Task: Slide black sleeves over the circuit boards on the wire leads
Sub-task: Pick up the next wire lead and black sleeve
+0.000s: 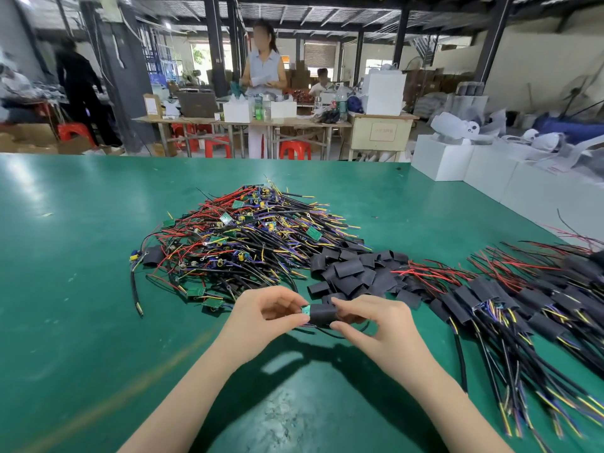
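Just above the green table (81, 256), my left hand (268, 313) pinches the exposed green end of a circuit board (306, 310). A black sleeve (323, 314) covers most of that board, and my right hand (369, 318) pinches the sleeve's right end between thumb and fingers. The board's wires trail down under my right hand. Behind my hands lies a big heap of unsleeved wire leads with green boards (248, 237). A pile of loose black sleeves (353, 273) sits just beyond my right hand.
Sleeved wire leads (523, 305) lie in rows on the right side of the table. White boxes (457, 161) stand at the far right edge. Beyond the table, people work at benches with red stools.
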The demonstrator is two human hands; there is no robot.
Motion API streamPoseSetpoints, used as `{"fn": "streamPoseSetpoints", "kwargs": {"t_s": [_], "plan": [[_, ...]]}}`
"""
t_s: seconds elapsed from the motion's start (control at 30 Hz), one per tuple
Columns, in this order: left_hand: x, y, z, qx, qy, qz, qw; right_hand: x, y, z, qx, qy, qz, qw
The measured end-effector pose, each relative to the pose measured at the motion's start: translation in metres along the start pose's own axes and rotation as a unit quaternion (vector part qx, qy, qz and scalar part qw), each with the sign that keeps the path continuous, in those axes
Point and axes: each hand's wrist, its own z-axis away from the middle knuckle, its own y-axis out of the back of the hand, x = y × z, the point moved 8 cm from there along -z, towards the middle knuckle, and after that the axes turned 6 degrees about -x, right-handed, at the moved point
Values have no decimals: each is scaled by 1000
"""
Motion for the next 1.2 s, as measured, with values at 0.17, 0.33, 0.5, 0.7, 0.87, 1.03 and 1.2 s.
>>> {"fn": "streamPoseSetpoints", "kwargs": {"t_s": [0.17,0.33,0.5,0.7,0.87,1.03,1.2], "plan": [[-1,2,1,5,12,1,1000,0,-1,0,12,8,-19,1000],[-2,-2,1,-13,16,6,1000,2,-3,1,9,3,-25,1000],[0,-4,2,-29,11,7,999,6,-3,1,7,-7,-33,999],[0,-5,2,-31,13,1,999,4,-5,1,-10,-5,-21,1000],[0,-4,3,-36,10,-3,999,3,-6,2,-22,-2,-18,1000],[-3,-7,2,-41,14,1,999,2,-10,2,-39,-3,-24,999],[-1,-10,3,-50,2,-8,999,4,-7,2,-31,-23,-34,999]]}}
